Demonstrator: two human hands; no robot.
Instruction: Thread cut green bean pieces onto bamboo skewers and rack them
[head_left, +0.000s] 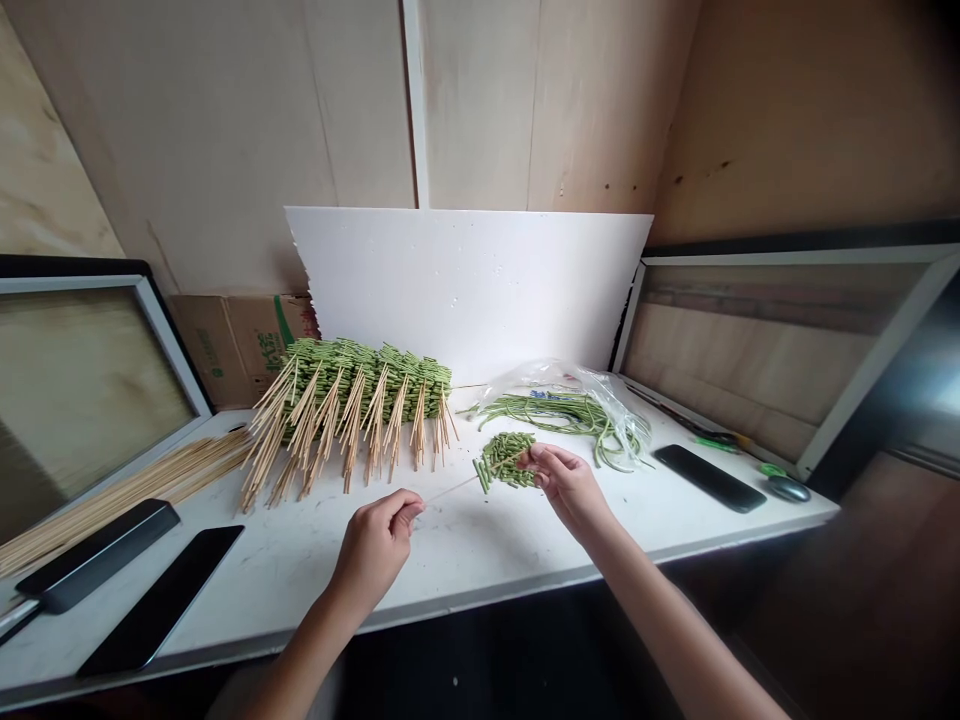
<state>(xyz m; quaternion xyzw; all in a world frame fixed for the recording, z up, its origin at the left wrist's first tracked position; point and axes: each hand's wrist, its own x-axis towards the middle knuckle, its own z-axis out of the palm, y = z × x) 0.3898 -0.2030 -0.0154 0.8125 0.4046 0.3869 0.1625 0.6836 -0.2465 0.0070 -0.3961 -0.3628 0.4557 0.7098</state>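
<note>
My left hand (381, 540) pinches the near end of a thin wooden skewer (451, 490), which slants up to the right. Short cut pieces of green bean (481, 474) sit crosswise on the skewer. My right hand (564, 485) is closed in a pinch near the skewer's far end; what lies between its fingertips is too small to make out. Behind the skewer is a small pile of cut bean pieces (511, 446) on the white table. To the left, a large stack of bean skewers (360, 385) has its bare sticks fanned toward me.
Long uncut beans (547, 408) lie partly in a clear plastic bag (611, 390). Loose skewers (150, 485), a black bar-shaped object (101, 555) and a dark tablet-like slab (165, 600) lie left. A phone (709, 478) and mouse (787, 488) lie right. A white board (472, 290) stands behind.
</note>
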